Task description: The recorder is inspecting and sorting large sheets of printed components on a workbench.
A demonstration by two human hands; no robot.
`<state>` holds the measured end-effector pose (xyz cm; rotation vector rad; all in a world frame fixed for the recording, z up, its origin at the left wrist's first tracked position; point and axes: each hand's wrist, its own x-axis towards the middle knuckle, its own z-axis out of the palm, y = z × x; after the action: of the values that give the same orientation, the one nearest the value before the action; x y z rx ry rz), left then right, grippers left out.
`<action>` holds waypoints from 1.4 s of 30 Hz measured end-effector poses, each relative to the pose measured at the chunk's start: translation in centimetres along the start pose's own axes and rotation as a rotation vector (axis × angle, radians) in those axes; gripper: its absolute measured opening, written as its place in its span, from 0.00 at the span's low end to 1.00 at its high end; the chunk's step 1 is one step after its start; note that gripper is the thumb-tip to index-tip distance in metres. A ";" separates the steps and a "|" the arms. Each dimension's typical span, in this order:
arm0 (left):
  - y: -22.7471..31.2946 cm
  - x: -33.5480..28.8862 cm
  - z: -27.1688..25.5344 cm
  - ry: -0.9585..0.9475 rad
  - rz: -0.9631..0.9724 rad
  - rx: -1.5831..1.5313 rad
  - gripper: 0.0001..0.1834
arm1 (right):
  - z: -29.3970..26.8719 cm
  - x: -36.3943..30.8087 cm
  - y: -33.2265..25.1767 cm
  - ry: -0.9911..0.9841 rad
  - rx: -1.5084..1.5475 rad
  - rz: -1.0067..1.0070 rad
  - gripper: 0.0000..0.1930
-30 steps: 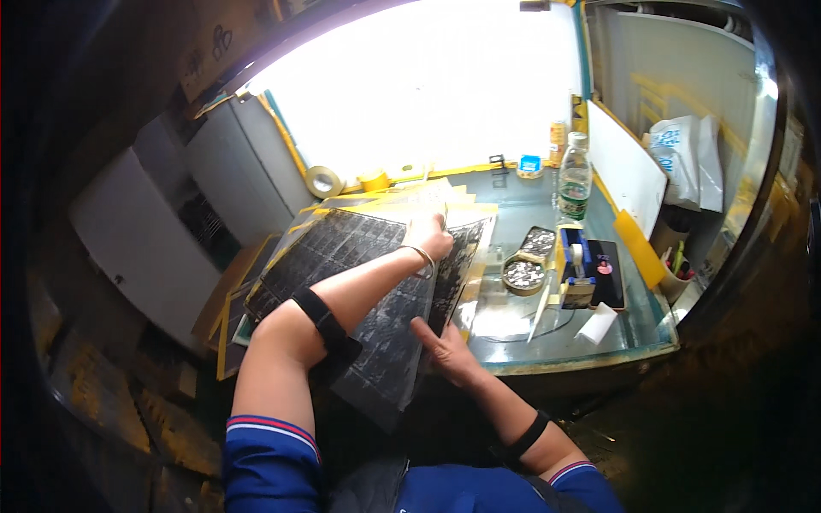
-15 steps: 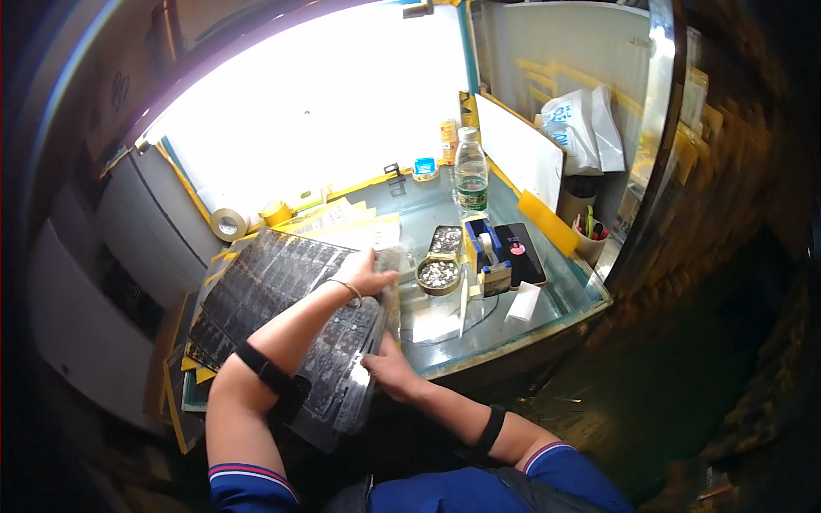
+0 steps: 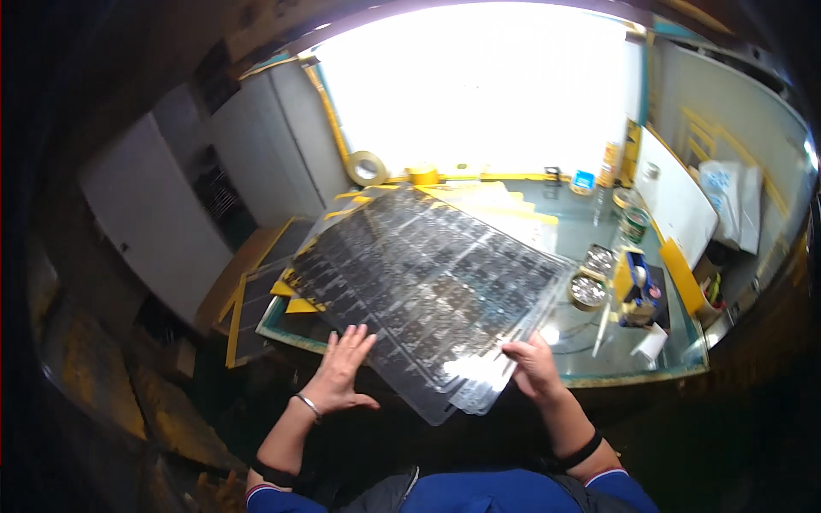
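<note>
A stack of dark, transparent film sheets (image 3: 436,274) with a printed grid pattern lies tilted across the table, its near corner jutting past the front edge. At the stack's lower right edge, my right hand (image 3: 537,368) pinches the sheets between thumb and fingers. My left hand (image 3: 338,372) is open, fingers spread and thumb apart, beside the near left edge of the stack. Its fingertips reach that edge; whether they touch it I cannot tell. Under the stack, sheets with yellow borders (image 3: 534,216) stick out at the back and left.
On the glass-topped table (image 3: 676,363) stand a blue tape dispenser (image 3: 634,291), a round tin of small shiny pieces (image 3: 587,291) and a clear bottle (image 3: 634,224), all at right. Tape rolls (image 3: 368,168) sit at the back left before a bright lit panel (image 3: 479,94). Framed panels lean at left.
The view has swung left. My left hand has come off the stack's far right edge and moved to its near left side, opening. My right hand still grips the sheets.
</note>
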<state>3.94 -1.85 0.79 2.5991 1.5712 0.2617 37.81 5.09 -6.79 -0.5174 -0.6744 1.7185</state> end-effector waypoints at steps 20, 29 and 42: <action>8.0 7.1 6.2 0.584 0.711 -0.325 0.20 | 1.3 -0.1 -4.8 0.228 -0.372 0.166 0.15; -6.8 -8.7 6.2 1.204 -1.032 -0.579 0.45 | 2.1 -4.7 -10.5 0.151 -0.502 0.162 0.24; -13.1 -12.4 1.3 0.798 -0.729 -1.518 0.23 | 1.6 -5.2 -13.6 0.168 -0.728 0.278 0.27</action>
<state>-12.80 -6.72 -3.94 0.7128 1.3303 1.6579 47.75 2.16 3.51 -1.2955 -1.1475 1.6212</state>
